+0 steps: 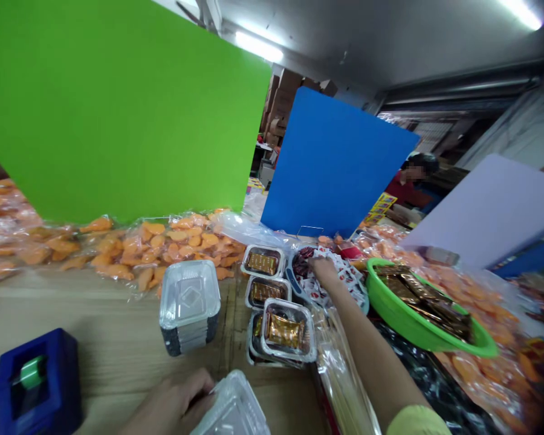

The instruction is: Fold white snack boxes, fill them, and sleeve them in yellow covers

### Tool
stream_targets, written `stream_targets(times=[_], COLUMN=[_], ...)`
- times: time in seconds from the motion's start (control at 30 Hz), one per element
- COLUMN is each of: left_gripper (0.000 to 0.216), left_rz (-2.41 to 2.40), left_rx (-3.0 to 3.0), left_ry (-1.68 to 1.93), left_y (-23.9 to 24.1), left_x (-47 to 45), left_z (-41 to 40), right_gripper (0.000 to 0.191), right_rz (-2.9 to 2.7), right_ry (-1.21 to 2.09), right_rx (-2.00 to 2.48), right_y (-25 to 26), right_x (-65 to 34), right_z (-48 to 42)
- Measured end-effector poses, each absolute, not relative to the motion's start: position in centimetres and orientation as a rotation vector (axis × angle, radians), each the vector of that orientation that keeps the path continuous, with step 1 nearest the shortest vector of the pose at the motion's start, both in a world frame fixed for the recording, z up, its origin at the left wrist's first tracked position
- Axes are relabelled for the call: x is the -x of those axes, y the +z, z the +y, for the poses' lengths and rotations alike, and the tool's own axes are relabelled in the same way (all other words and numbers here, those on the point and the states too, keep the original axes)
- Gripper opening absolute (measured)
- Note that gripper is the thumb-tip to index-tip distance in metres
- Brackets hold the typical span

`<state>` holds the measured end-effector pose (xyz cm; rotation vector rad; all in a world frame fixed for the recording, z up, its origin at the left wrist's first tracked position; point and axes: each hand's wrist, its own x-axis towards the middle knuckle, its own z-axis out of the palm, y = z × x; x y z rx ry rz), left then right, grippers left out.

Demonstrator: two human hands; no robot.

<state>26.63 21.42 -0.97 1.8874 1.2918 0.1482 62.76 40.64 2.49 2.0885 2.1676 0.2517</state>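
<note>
While the left grip [174, 405] curls around the edge of a clear plastic tray [233, 408], the right grip [325, 272] sits among red-and-white sachets [340, 281], fingers hidden, its hold impossible to tell. Ahead of the left grip, 3 filled foil trays [267, 290] crowd 1 stack of empty foil trays [189, 305]; a knock from the right forearm [372, 344] could shift them. Right of the right grip sits 1 green bowl [403, 314] of brown packets [424, 299].
</note>
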Motion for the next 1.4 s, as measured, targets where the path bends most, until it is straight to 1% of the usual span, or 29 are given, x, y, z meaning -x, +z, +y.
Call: stream_targets(times=[0.1, 0.2, 0.33, 0.5, 0.6, 0.67, 0.7, 0.77, 0.83, 0.9, 0.93, 0.97, 1.03, 1.07, 1.1, 1.17, 1.23, 1.33, 1.4], left_gripper=[0.032, 0.032, 0.029, 0.020, 0.018, 0.018, 0.019, 0.022, 0.025, 0.026, 0.026, 0.026, 0.026, 0.026, 0.026, 0.024, 0.023, 0.024, 0.024], left_rz=[1.320, 1.328, 1.324, 1.396, 1.382, 1.358, 1.346, 1.304, 1.261, 1.233, 1.224, 1.212, 1.177, 1.165, 1.156, 1.148, 1.140, 1.127, 1.122], left_rx=[-1.822, -1.805, -1.900, -2.038, -2.087, -2.098, -2.104, -2.118, -2.131, -2.150, -2.160, -2.162, -2.161, -2.163, -2.170, -2.198, -2.213, -2.227, -2.242], left_ry=[0.202, 0.264, 0.331, 0.306, 0.323, 0.332, 0.329, 0.309, 0.274, 0.247, 0.234, 0.224, 0.205, 0.193, 0.187, 0.183, 0.182, 0.201, 0.216], left_y=[-0.4, -0.8, -0.7, 1.3, 2.0, 2.0, 2.0, 1.8, 1.6, 1.4, 1.3, 1.1, 0.9, 0.8, 0.8, 0.6, 0.5, 0.2, 0.2], left_x=[-27.2, -28.0, -29.5, -31.3, -32.2, -32.8, -33.0, -33.5, -33.9, -34.2, -34.2, -34.3, -34.3, -34.3, -34.3, -34.5, -34.6, -34.8, -34.8], left_z=[21.2, 21.4, 21.8, 21.6, 21.2, 21.0, 20.8, 20.6, 20.3, 20.1, 20.0, 19.8, 19.6, 19.6, 19.5, 19.3, 19.2, 19.1, 19.0], right_gripper=[0.022, 0.025, 0.031, 0.038, 0.034, 0.026, 0.024, 0.023, 0.023, 0.026, 0.027, 0.027, 0.027, 0.027, 0.027, 0.027, 0.025, 0.011, 0.010], right_rz=[2.206, 2.258, 2.371, 2.571, 2.710, 2.799, 2.801, 2.817, 2.876, 2.911, 2.856, 2.723, 2.251, 2.016, 1.840, 1.577, 1.454, 1.475, 1.486], right_ry=[0.175, 0.080, -0.050, -0.339, -0.725, -1.178, -1.333, -1.434, -1.371, -1.229, -1.070, -0.840, -0.284, -0.084, 0.028, 0.124, 0.140, 0.149, 0.208], right_rx=[-2.271, -2.466, -2.684, -2.771, -2.594, -2.248, -2.066, -1.789, -1.653, -1.730, -1.907, -2.145, -2.585, -2.707, -2.773, -2.830, -2.818, -2.768, -2.782], right_y=[3.6, 4.4, 5.3, 7.6, 9.4, 10.3, 10.5, 10.4, 9.8, 8.8, 8.3, 7.7, 6.6, 6.0, 5.4, 3.9, 2.5, 1.1, 1.1], right_x=[-63.8, -65.0, -65.8, -64.1, -61.2, -58.7, -57.6, -55.7, -54.8, -55.6, -56.7, -58.1, -61.8, -63.7, -65.6, -68.9, -70.9, -71.9, -71.8], right_z=[39.5, 37.9, 35.2, 29.6, 24.7, 21.4, 19.8, 17.4, 15.9, 15.4, 15.3, 15.4, 15.4, 15.2, 15.0, 14.2, 13.4, 12.7, 12.6])
